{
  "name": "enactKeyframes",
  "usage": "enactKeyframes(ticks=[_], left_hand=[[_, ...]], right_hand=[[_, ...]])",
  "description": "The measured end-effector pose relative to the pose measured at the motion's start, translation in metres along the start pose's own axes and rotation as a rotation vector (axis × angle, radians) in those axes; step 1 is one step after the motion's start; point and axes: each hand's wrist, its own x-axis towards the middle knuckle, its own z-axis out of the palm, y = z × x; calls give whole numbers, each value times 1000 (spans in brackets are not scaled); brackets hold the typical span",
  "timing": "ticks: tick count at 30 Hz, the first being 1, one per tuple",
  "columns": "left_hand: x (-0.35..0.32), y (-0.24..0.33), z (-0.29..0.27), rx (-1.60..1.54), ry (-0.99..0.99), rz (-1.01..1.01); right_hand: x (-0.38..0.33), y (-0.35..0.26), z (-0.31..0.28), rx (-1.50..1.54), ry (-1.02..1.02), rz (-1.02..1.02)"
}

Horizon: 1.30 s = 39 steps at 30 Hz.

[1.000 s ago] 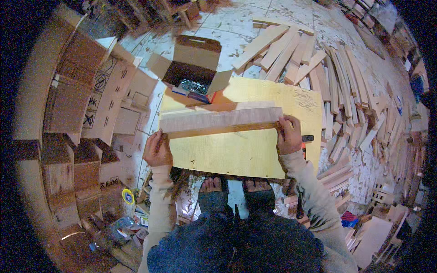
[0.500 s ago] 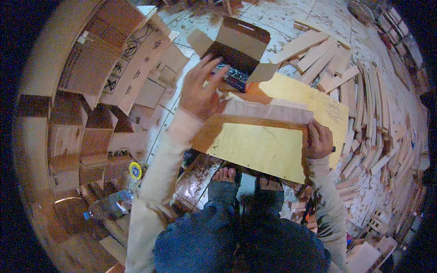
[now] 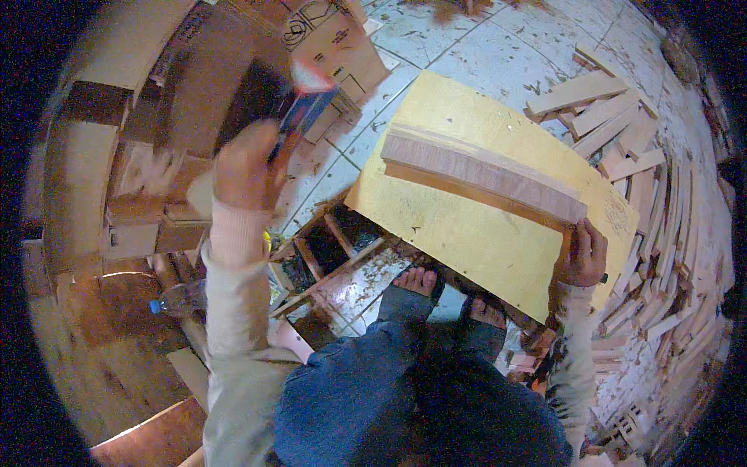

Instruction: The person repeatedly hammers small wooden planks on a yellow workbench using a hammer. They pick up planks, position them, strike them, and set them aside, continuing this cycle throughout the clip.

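My left hand [image 3: 247, 167], smeared by motion, is raised at the left with its fingers closed around a small cardboard box [image 3: 310, 109]. The box is blurred too; blue, red and white show on its side. On a yellow board [image 3: 467, 241] in front of me lies a long wooden strip [image 3: 482, 171], with a pale layer along its far side. My right hand [image 3: 583, 253] is curled at the strip's right end, fingertips against it. A small black tip pokes out beside that hand; its kind cannot be made out.
Several wood offcuts [image 3: 615, 113] are heaped on the tiled floor [image 3: 459, 54] at the right. Large cardboard boxes [image 3: 342, 47] stand at the left. A clear bottle with a blue cap [image 3: 183, 300] lies beside my left forearm. A wooden frame [image 3: 323, 249] is below the board.
The small open box has left the board's far edge and gone left with my left hand. My right hand stays at the strip's end. The whole view has shifted.
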Motion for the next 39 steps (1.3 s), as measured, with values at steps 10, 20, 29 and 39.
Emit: enactKeyframes(ticks=[10, 20, 29, 39], left_hand=[[-194, 17, 106, 2, -386, -720], [-213, -70, 143, -203, -461, -561], [-197, -55, 112, -139, -508, -420], [-202, -81, 86, 193, -432, -308]], right_hand=[[-6, 5, 6, 56, 28, 19], [-4, 1, 3, 36, 26, 30], [1, 4, -3, 72, 3, 19], [-5, 8, -3, 58, -24, 35]])
